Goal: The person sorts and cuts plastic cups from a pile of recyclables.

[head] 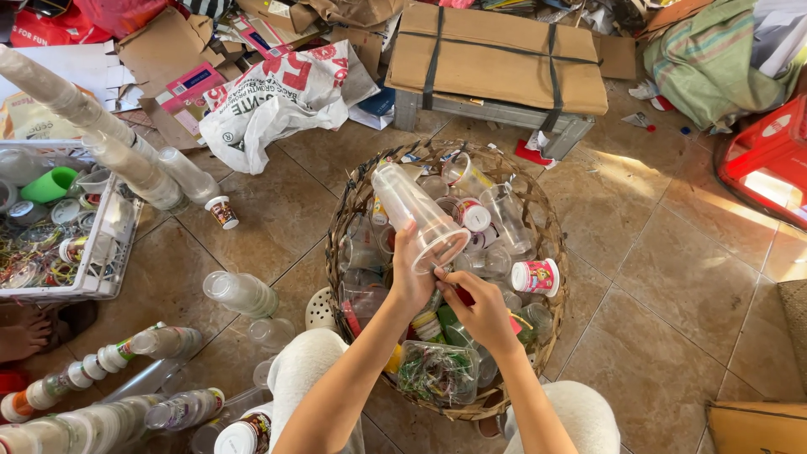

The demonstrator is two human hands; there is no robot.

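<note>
Clear plastic cup held over woven basket, tilted, mouth toward us. Our left hand wrapped round cup's rim end, fingers closed on it. Our right hand just right of it, fingertips at cup's rim; seems to pinch something red, though we cannot tell what. Basket full of clear cups, lids, small printed cup at right side. White crate far left on tiled floor, stacked cups leaning above it.

Around the brown woven basket: a clear cup, a green cup, a red crate, tan floor tiles
</note>
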